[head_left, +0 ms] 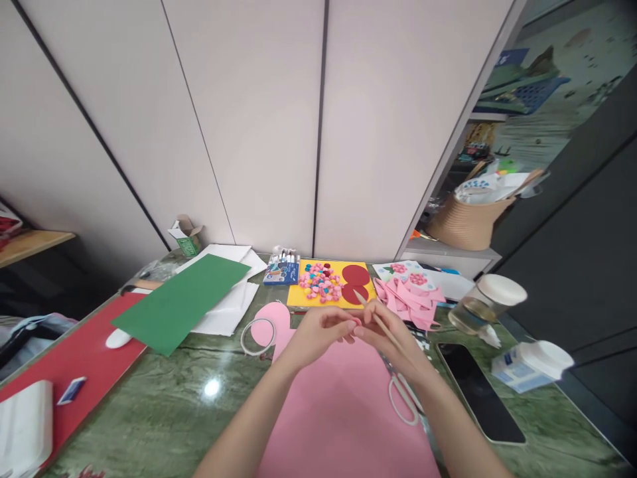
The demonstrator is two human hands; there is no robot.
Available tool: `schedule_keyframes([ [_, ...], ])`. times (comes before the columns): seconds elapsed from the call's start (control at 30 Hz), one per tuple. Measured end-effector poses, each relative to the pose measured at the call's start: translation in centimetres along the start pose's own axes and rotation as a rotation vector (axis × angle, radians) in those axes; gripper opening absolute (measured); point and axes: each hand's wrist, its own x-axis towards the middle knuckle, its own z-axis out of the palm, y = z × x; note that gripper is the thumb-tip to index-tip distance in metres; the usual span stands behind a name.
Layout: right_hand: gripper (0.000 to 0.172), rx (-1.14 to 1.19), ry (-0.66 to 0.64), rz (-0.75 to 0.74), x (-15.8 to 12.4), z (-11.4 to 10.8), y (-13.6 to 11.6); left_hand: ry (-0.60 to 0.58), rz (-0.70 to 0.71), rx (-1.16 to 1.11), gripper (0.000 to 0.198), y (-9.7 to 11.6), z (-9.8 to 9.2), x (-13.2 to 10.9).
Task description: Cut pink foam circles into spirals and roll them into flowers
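Note:
My left hand (323, 332) and my right hand (391, 332) meet above a large pink sheet (343, 405). Between their fingertips they pinch a small pink piece (357, 321), mostly hidden by the fingers. A pale pointed stick (382, 322) also rests in my right hand, its tip directed away from me. Just beyond the hands, a yellow sheet (293, 299) carries many small pink, blue and dark red rolled bits (321, 282) and two dark red discs (355, 275). Pink strips and scraps (411, 302) are piled to the right of it.
White-handled scissors (404, 399) lie by my right forearm, near a black phone (480, 392). A jar (488, 302) and a white-lidded container (532, 365) stand at right. Leftward lie a ring (257, 336), a green sheet (184, 302) and a red sheet (84, 358).

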Motion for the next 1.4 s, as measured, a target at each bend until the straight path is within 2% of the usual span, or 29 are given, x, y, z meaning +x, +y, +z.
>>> schedule_keyframes([
  [0.17,0.032,0.05,0.019,0.077,0.3,0.1,0.3,0.016,-0.021,0.013,0.02,-0.4,-0.1,0.4],
  [0.3,0.032,0.101,0.029,0.104,0.8,-0.6,0.9,-0.039,-0.072,-0.071,0.022,-0.6,-0.3,0.6],
  [0.47,0.028,-0.026,0.075,0.114,0.7,-1.3,1.3,-0.059,-0.099,-0.068,0.024,-0.2,-0.1,0.5],
  [0.67,0.028,-0.184,0.109,0.075,0.4,-1.2,1.5,0.18,-0.185,0.017,0.02,-0.7,1.4,0.7],
  [0.77,0.03,-0.235,0.123,0.071,0.4,-1.1,1.8,0.22,-0.193,-0.031,0.021,-1.4,1.7,0.9],
  [1.03,0.031,-0.271,0.136,0.033,0.4,-1.0,2.1,0.211,-0.12,-0.073,0.021,-1.9,1.5,1.1],
  [1.2,0.029,-0.189,0.098,0.037,0.6,-1.5,2.5,0.138,-0.085,-0.022,0.019,-1.7,1.0,1.1],
  [1.4,0.028,-0.057,0.117,0.081,1.1,-1.8,2.1,0.037,-0.087,-0.275,0.019,-1.1,0.9,1.3],
])
